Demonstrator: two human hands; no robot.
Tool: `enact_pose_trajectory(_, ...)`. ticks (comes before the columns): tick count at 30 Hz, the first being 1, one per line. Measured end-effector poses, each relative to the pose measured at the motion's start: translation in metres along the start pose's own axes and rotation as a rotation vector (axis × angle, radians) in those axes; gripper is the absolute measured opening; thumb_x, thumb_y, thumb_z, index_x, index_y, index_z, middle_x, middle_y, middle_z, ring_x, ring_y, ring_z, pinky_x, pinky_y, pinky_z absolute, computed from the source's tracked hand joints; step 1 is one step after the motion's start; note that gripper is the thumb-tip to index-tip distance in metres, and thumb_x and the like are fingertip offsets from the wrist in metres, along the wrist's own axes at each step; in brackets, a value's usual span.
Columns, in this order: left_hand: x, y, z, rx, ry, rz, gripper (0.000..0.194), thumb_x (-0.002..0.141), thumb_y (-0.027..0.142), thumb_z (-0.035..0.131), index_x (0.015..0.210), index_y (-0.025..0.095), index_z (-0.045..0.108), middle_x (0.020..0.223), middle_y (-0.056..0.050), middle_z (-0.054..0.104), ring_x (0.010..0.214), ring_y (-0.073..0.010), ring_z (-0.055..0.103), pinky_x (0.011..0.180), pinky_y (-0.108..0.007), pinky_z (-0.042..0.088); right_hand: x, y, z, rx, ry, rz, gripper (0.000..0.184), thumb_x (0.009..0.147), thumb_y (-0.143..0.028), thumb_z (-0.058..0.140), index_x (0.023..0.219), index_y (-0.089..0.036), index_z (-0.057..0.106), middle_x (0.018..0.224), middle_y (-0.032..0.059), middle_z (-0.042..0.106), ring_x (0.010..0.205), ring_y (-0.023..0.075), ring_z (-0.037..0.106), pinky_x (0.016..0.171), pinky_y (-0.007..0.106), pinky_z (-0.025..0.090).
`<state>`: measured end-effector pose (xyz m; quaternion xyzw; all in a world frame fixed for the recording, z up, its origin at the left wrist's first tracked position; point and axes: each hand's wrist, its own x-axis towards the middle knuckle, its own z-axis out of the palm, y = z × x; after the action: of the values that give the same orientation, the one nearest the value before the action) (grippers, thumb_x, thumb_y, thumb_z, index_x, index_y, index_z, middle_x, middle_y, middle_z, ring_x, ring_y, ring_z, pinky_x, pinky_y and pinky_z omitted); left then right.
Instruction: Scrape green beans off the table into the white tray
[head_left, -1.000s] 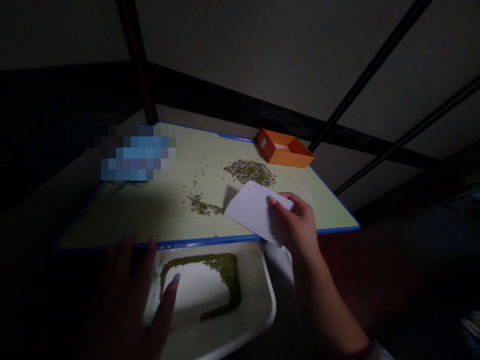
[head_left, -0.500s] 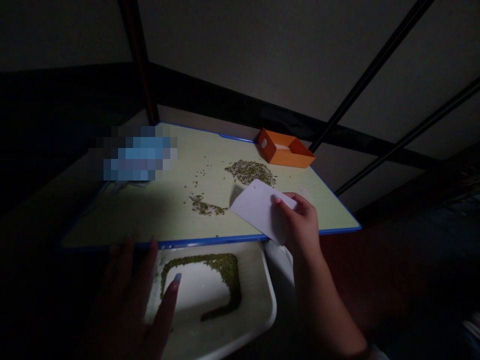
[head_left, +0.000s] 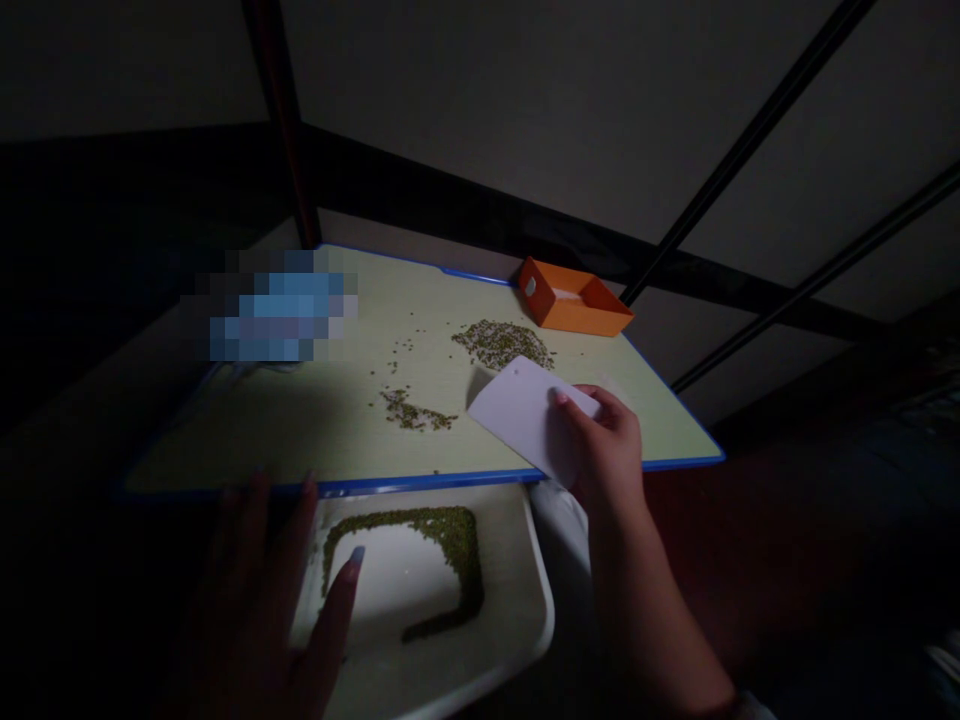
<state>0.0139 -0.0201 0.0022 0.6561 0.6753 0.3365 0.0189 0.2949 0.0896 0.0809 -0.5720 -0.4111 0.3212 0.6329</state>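
My right hand [head_left: 611, 445] pinches a white plastic scraper [head_left: 525, 410], a flat sheet with a small hole near one corner. The scraper is tilted over the pale green tabletop [head_left: 345, 350]. Just beyond it lies a loose pile of small green-brown grains [head_left: 502, 343], and to its left a thinner strip of the same grains [head_left: 412, 413]. Below the table's front edge is a white tub [head_left: 510, 600] with green grains [head_left: 461, 560] banked along its sides. My left hand [head_left: 277, 610], dark and partly in shadow, is spread at the tub's left side, thumb over its inside.
An orange open box [head_left: 585, 315] stands at the table's back right corner. A blurred-out blue object [head_left: 281, 310] lies at the left, with what looks like a cord beside it. Blue trim [head_left: 427, 484] edges the tabletop, and a panelled wall [head_left: 480, 120] rises behind.
My right hand has drawn the scraper a little to the right, away from the thin strip of grains, leaving a gap. My left hand keeps nearly the same place by the tub.
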Motion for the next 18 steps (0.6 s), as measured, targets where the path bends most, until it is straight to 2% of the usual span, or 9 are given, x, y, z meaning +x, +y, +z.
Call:
enact_pose_trajectory(3, -0.0008, -0.0006, -0.0013, -0.009, 0.011, -0.001, 0.069, 0.086, 0.053, 0.039, 0.151, 0.046, 0.016, 0.17, 0.011, 0.002, 0.157, -0.0335, 0.015, 0.124, -0.07, 0.022, 0.0008, -0.001, 0.0002, -0.009, 0.017, -0.006, 0.038, 0.06, -0.047, 0.087, 0.076, -0.018, 0.067, 0.063, -0.0033, 0.06, 0.054, 0.0118, 0.049, 0.048, 0.023, 0.034)
enact_pose_trajectory(12, -0.0009, 0.0011, -0.0015, -0.018, 0.012, -0.014, 0.068, 0.086, 0.055, 0.04, 0.15, 0.048, 0.017, 0.17, 0.014, 0.003, 0.157, -0.0318, 0.015, 0.125, -0.067, 0.022, 0.0005, 0.0025, 0.0061, 0.08, -0.086, 0.058, 0.038, 0.061, -0.045, 0.088, 0.078, -0.018, 0.066, 0.066, -0.0029, 0.063, 0.055, 0.0113, 0.051, 0.05, 0.022, 0.034)
enact_pose_trajectory(18, -0.001, -0.0003, -0.0018, -0.005, -0.025, -0.011, 0.071, 0.086, 0.052, 0.042, 0.15, 0.048, 0.014, 0.17, 0.013, 0.0, 0.157, -0.0341, 0.011, 0.125, -0.071, 0.021, -0.0012, -0.0028, 0.0013, 0.073, -0.11, 0.047, 0.035, 0.063, -0.043, 0.087, 0.077, -0.019, 0.065, 0.066, -0.0033, 0.062, 0.055, 0.0116, 0.051, 0.05, 0.023, 0.034)
